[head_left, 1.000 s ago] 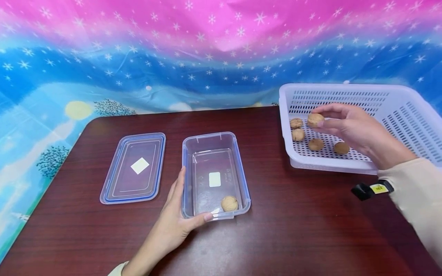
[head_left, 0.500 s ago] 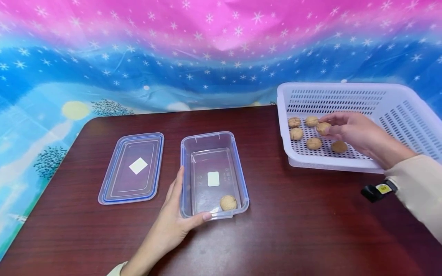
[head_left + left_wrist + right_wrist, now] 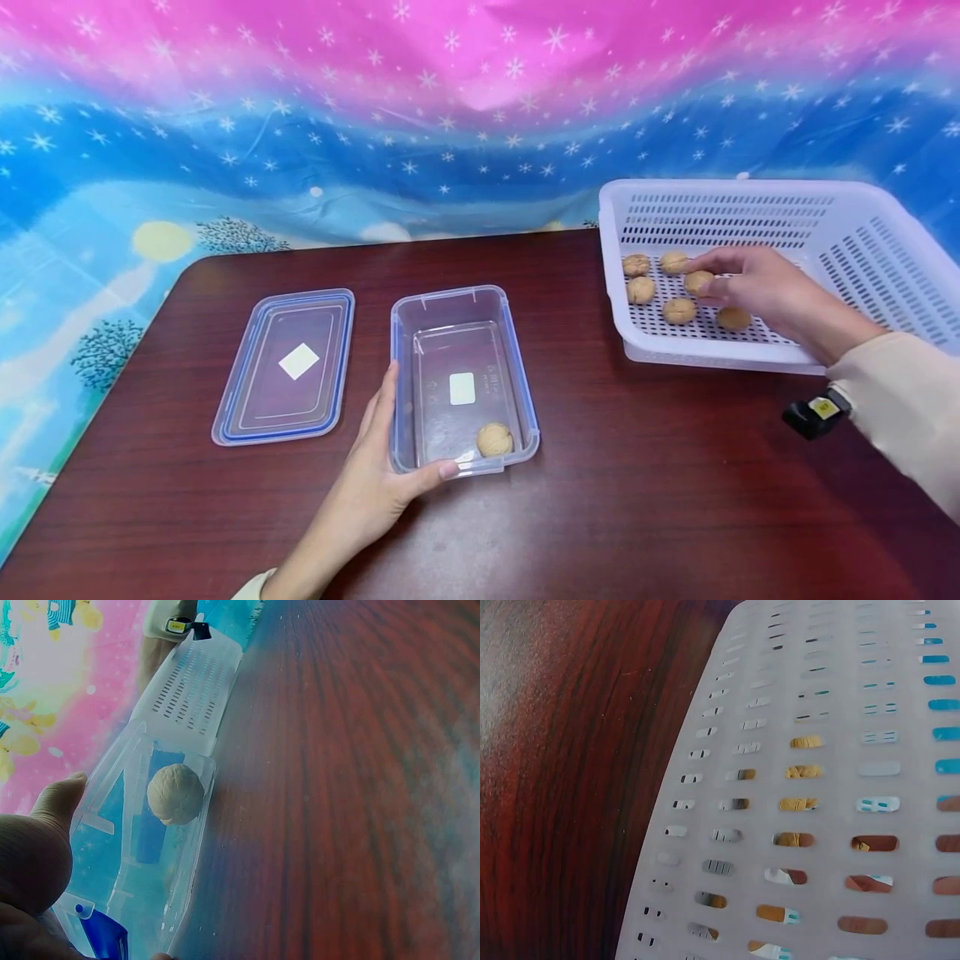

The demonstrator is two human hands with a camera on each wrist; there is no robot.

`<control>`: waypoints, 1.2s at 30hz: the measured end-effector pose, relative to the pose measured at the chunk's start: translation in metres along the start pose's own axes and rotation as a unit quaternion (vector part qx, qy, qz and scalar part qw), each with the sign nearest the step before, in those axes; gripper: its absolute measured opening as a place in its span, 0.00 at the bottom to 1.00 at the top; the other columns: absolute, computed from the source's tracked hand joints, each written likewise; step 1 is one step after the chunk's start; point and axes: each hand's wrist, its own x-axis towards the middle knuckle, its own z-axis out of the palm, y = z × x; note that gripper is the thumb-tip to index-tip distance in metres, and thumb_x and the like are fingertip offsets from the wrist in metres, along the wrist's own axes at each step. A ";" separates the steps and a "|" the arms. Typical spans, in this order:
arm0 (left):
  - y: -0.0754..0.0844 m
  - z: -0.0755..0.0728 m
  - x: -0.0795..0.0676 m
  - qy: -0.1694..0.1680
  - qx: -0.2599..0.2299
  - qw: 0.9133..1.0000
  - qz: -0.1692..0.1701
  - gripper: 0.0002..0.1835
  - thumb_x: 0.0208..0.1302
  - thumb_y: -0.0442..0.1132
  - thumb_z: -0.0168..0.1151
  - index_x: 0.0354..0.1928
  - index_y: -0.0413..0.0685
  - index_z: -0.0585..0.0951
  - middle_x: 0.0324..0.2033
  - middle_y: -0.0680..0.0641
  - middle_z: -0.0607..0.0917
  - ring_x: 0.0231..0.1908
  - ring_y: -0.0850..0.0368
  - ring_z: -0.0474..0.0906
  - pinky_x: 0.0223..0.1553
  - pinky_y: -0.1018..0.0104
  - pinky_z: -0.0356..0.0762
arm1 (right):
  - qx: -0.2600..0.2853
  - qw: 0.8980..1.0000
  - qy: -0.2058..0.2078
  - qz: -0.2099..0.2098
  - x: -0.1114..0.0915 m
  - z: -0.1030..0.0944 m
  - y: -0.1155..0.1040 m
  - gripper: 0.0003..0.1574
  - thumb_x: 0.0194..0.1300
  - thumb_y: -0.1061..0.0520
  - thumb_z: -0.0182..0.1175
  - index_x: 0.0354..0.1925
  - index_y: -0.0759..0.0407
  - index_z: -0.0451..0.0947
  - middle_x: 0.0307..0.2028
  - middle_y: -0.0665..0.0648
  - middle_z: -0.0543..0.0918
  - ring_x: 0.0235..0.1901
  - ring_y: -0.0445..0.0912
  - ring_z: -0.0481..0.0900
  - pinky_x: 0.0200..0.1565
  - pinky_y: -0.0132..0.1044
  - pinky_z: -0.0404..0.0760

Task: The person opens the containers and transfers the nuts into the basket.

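In the head view, my left hand [image 3: 378, 467] holds the near left corner of a clear plastic food container [image 3: 531, 387], its thumb over the front rim and its fingers along the left side. One walnut [image 3: 495, 440] lies inside, near the front right corner; the left wrist view shows this walnut [image 3: 175, 794] through the clear wall. On the right, my right hand [image 3: 772, 292] reaches into a white slotted basket [image 3: 712, 357] and pinches a walnut [image 3: 697, 282] between thumb and fingers. Several other walnuts [image 3: 679, 311] lie around it on the basket floor.
A clear lid [image 3: 285, 408] with a blue seal lies left of the container on the dark red wooden table [image 3: 600, 500]. A snowflake-patterned cloth [image 3: 450, 125] hangs behind. The slotted basket wall [image 3: 780, 825] fills much of the right wrist view.
My right hand has lowered slightly in the basket. A walnut now lies just left of the pinched one, where only one showed at the fingertips a second ago. My left hand keeps its hold.
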 end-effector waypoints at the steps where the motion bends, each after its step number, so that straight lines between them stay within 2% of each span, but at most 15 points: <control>1: 0.000 0.000 0.000 0.000 0.002 1.000 0.001 0.71 0.51 0.57 0.83 0.84 0.76 0.39 0.83 0.44 0.51 0.78 0.39 0.57 0.73 0.31 0.60 | -0.002 1.000 0.001 0.001 0.000 0.000 0.000 0.32 0.82 0.57 0.49 0.79 0.58 0.62 0.78 0.71 0.61 0.72 0.69 0.69 0.73 0.70 0.56; 7: 0.000 0.000 0.000 0.000 0.002 1.000 0.002 0.70 0.51 0.57 0.83 0.84 0.75 0.39 0.83 0.42 0.50 0.79 0.38 0.55 0.73 0.30 0.58 | -0.010 1.000 0.006 0.004 0.002 0.001 0.000 0.30 0.82 0.58 0.50 0.77 0.60 0.64 0.80 0.72 0.57 0.71 0.68 0.71 0.73 0.69 0.59; 10: 0.000 0.000 0.000 -0.001 0.002 1.000 0.002 0.70 0.51 0.56 0.83 0.84 0.76 0.39 0.83 0.43 0.50 0.79 0.39 0.54 0.74 0.30 0.58 | -0.011 1.000 0.008 0.001 0.002 0.001 0.000 0.32 0.80 0.59 0.52 0.77 0.61 0.64 0.80 0.73 0.56 0.72 0.67 0.67 0.74 0.67 0.60; 18: 0.003 -0.001 0.000 -0.002 0.006 1.000 0.007 0.70 0.52 0.58 0.82 0.85 0.74 0.39 0.83 0.42 0.50 0.79 0.38 0.55 0.73 0.29 0.58 | -0.046 0.999 -0.002 -0.003 0.002 0.000 -0.001 0.34 0.78 0.56 0.56 0.77 0.60 0.64 0.80 0.74 0.52 0.78 0.72 0.48 0.72 0.73 0.53; 25: 0.003 -0.001 0.000 -0.004 0.006 1.000 0.007 0.70 0.52 0.57 0.82 0.85 0.73 0.39 0.83 0.43 0.51 0.79 0.39 0.55 0.73 0.30 0.58 | -0.052 0.998 -0.015 0.010 0.002 0.000 -0.002 0.36 0.76 0.57 0.54 0.78 0.57 0.63 0.82 0.72 0.48 0.78 0.72 0.46 0.71 0.75 0.52; 31: 0.003 -0.002 0.001 -0.004 0.004 1.000 0.011 0.70 0.53 0.56 0.83 0.85 0.72 0.38 0.83 0.43 0.52 0.78 0.39 0.56 0.73 0.31 0.59 | -0.061 0.998 -0.025 0.009 0.003 -0.001 -0.001 0.36 0.78 0.53 0.54 0.79 0.57 0.62 0.82 0.73 0.46 0.79 0.73 0.43 0.71 0.76 0.50; 36: 0.003 -0.001 0.000 -0.004 0.003 1.000 0.008 0.70 0.52 0.57 0.83 0.85 0.73 0.39 0.83 0.42 0.51 0.78 0.39 0.56 0.73 0.30 0.58 | -0.069 0.997 -0.023 0.008 0.002 -0.001 -0.001 0.37 0.78 0.52 0.56 0.78 0.59 0.63 0.81 0.75 0.47 0.78 0.74 0.46 0.70 0.76 0.51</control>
